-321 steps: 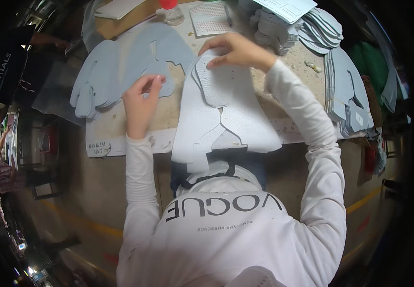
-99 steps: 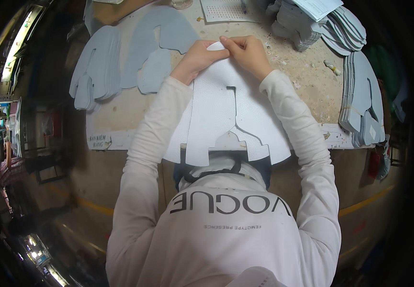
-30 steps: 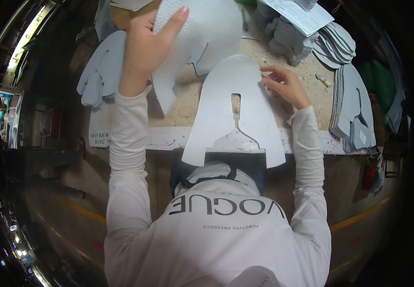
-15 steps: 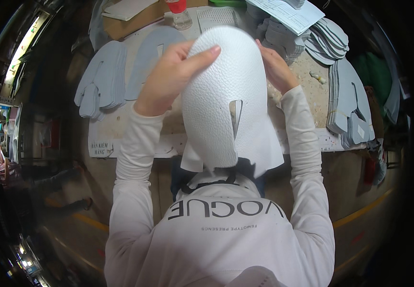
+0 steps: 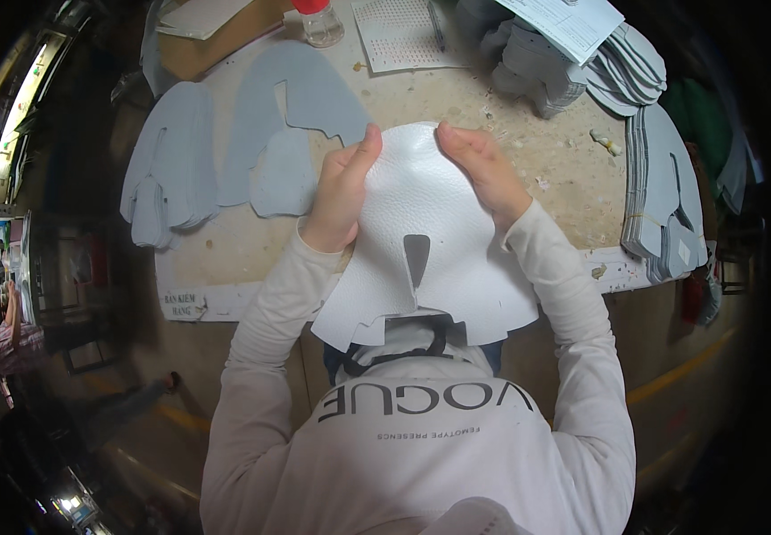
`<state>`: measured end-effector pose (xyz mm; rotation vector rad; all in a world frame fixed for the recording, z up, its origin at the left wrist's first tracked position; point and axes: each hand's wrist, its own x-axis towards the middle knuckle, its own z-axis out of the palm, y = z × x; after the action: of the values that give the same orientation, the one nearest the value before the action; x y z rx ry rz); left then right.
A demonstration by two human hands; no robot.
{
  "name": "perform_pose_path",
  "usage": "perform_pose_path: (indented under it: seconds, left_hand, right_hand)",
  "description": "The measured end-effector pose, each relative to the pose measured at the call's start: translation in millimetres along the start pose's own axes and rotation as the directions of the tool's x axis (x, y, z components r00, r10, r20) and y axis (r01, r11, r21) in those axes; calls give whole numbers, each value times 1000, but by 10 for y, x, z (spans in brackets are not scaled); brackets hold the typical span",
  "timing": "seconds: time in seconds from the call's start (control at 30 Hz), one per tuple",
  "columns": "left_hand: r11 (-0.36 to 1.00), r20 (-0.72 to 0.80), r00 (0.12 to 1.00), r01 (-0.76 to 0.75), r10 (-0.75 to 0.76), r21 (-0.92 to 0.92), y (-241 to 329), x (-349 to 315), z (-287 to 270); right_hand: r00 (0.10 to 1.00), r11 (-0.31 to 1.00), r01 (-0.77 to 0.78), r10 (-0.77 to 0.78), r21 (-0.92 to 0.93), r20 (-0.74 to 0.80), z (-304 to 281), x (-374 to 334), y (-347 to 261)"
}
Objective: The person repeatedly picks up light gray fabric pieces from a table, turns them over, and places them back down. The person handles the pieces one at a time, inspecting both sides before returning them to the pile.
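A white pebbled leather piece [image 5: 443, 201] is held up over the table's near edge, with a rounded top, a narrow slot and flared, notched lower ends. My left hand [image 5: 342, 189] grips its upper left edge, thumb on the front face. On the upper right edge, my right hand [image 5: 485, 171] has the same kind of hold; the fingers of both hands are largely hidden behind the leather. Just beyond my left hand, a flat grey cut piece [image 5: 314, 87] of similar outline lies on the table [image 5: 528, 134].
Stacks of grey cut pieces stand at the left [image 5: 191, 152] and right [image 5: 639, 192]. Farther back are a cardboard box [image 5: 216, 40], a red-capped clear bottle [image 5: 323, 27], a printed sheet [image 5: 399, 31] and more grey pieces [image 5: 532, 76] under papers [image 5: 568, 27]. A small twisted scrap [image 5: 606, 142] lies right.
The leather piece has come down and nearer to me, and both its flared ends now face me, spread out. My left thumb has shifted from the face toward the upper edge.
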<state>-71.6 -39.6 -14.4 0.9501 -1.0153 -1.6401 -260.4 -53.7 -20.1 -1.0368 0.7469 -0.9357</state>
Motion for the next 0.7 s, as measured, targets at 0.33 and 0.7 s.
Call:
perform_pose_path:
  seconds: [0.33,0.7]
  left_hand:
    - [1000,-17,1000,20,-20,9,45,-20,0]
    - [1000,-46,999,20,-20,-7,43,-34,10]
  right_hand:
    - [998,996,-57,54,74,42,8,-50,-42]
    - [996,997,-82,82,-11,22,-18,-53,-52]
